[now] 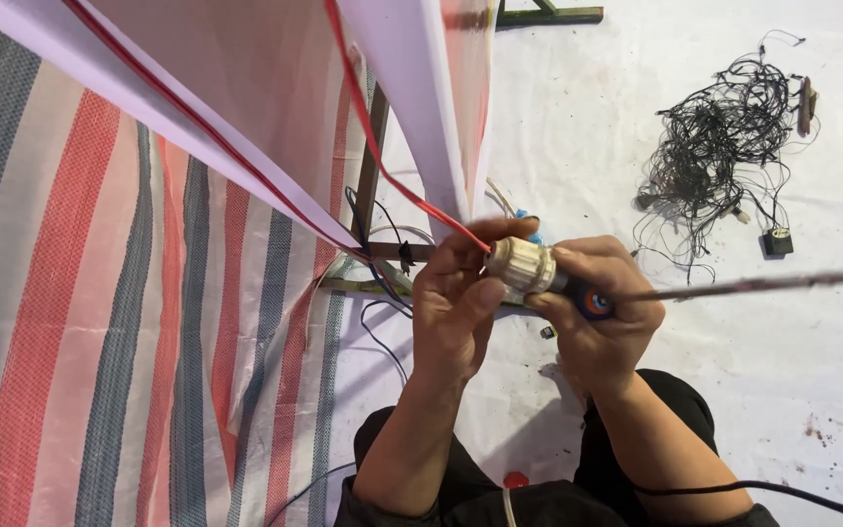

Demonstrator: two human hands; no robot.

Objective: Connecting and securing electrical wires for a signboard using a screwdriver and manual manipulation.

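A red, grey and white striped woven tarpaulin (100, 322) fills the frame's left. At centre, the left hand (456, 307) pinches a cream ribbed plastic lamp socket (522, 265); the right hand (602, 312) grasps it alongside a thin dark rod (734, 286). A tangled black wire heap (724, 137) lies upper right.

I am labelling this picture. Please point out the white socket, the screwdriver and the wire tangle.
socket (521, 265), head view, ribbed white body.
screwdriver (753, 284), head view, middle of shaft.
wire tangle (719, 137), head view, dense middle.
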